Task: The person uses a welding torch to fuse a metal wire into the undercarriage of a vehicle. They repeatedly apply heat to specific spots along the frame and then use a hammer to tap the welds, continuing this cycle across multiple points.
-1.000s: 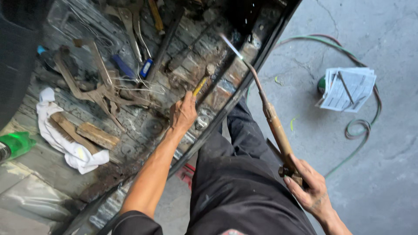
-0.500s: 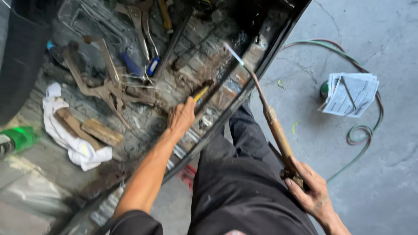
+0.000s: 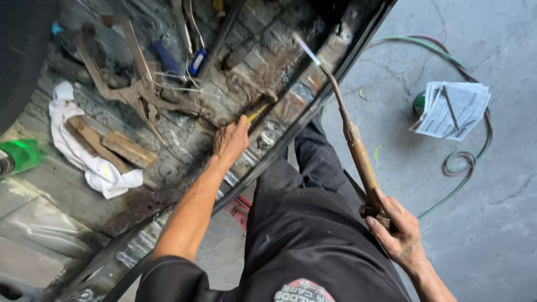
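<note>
My right hand (image 3: 398, 234) grips the base of a long brass gas torch (image 3: 358, 154). The torch tip carries a pale flame (image 3: 306, 48) pointing up at the rusty metal floor panel (image 3: 263, 61). My left hand (image 3: 230, 140) reaches onto that panel and closes on a small yellow-handled tool (image 3: 256, 113) whose tip rests on the rusted metal. My black-trousered legs (image 3: 313, 223) fill the lower middle of the head view.
Pliers and clamps (image 3: 131, 92), a blue-handled tool (image 3: 197, 60), two wooden blocks (image 3: 112, 146) on a white rag (image 3: 84, 156) and a green bottle (image 3: 19, 156) lie on the panel. A black sill edge (image 3: 313, 114) runs diagonally. Papers (image 3: 453, 109) and coiled hose (image 3: 464, 159) sit on the concrete.
The view has shifted slightly. My left hand has stayed on the yellow-handled tool, and the torch remains aimed at the panel with its flame lit.
</note>
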